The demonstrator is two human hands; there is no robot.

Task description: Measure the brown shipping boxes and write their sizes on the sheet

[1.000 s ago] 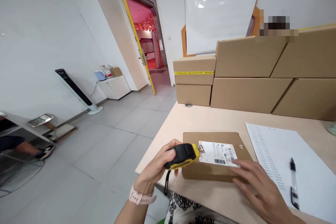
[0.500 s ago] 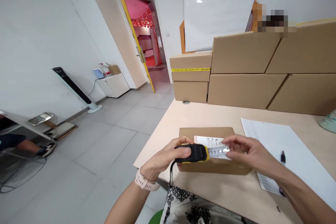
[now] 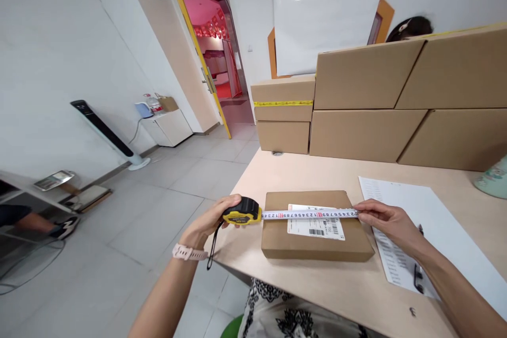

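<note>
My left hand [image 3: 218,216] is wrapped round the black and yellow case of a tape measure [image 3: 242,211], just off the left edge of a small cardboard box [image 3: 309,250]. The white blade [image 3: 307,215] stretches out across the top of the box, over its shipping label [image 3: 316,228]. At the box's right edge, my right hand [image 3: 382,217] pinches the blade's end between thumb and fingers. The box lies flat near the table's front edge. A wrist strap dangles from the case.
Stacked cardboard boxes [image 3: 368,134] line the back of the table [image 3: 317,171]; a person's head shows behind them. Printed sheets [image 3: 431,222] lie at the right, with a pen [image 3: 418,277] partly behind my right forearm. A pale green container [image 3: 493,182] stands at the right edge.
My right hand took the tape's end and moved right; my left hand carried the case left. The blade, first retracted and then slightly out, now spans the box.
</note>
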